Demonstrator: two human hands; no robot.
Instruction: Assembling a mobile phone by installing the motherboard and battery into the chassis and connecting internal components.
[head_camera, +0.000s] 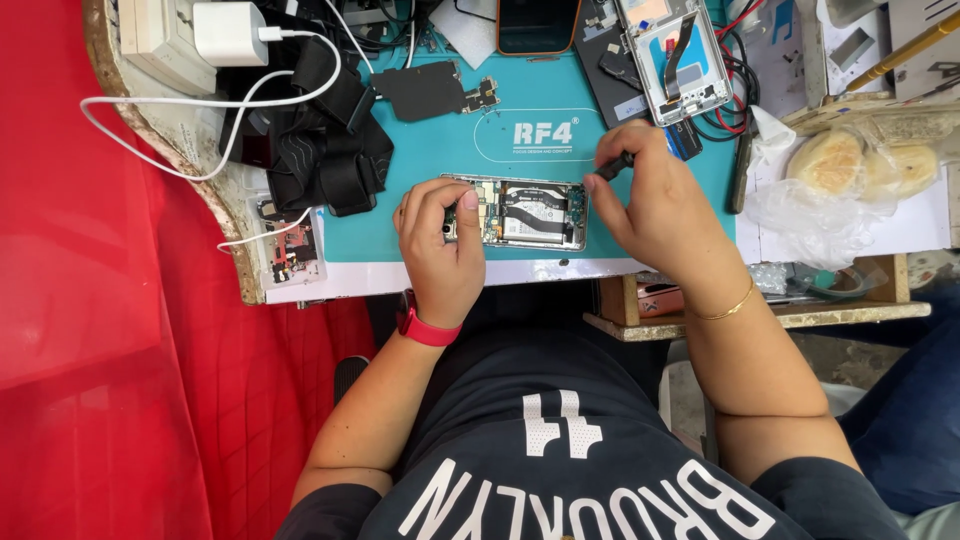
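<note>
The left hand (441, 243) has its fingers curled and pressed down on the left end of an opened phone (520, 213), thumb on the near edge, pinning it flat. The right hand (655, 205) has its fingertips pinched together around a small dark tool (613, 165), held just over the phone's right end. The phone lies back-open, boards and flex cables showing, near the front edge of a teal work mat (420, 215). Farther off on the mat sit a loose dark circuit part (430, 90) and a second stripped phone frame (675, 55). Left of the mat, a white charger (228, 32) trails its cable; to the right, bread rolls in a clear bag (850, 165)
</note>
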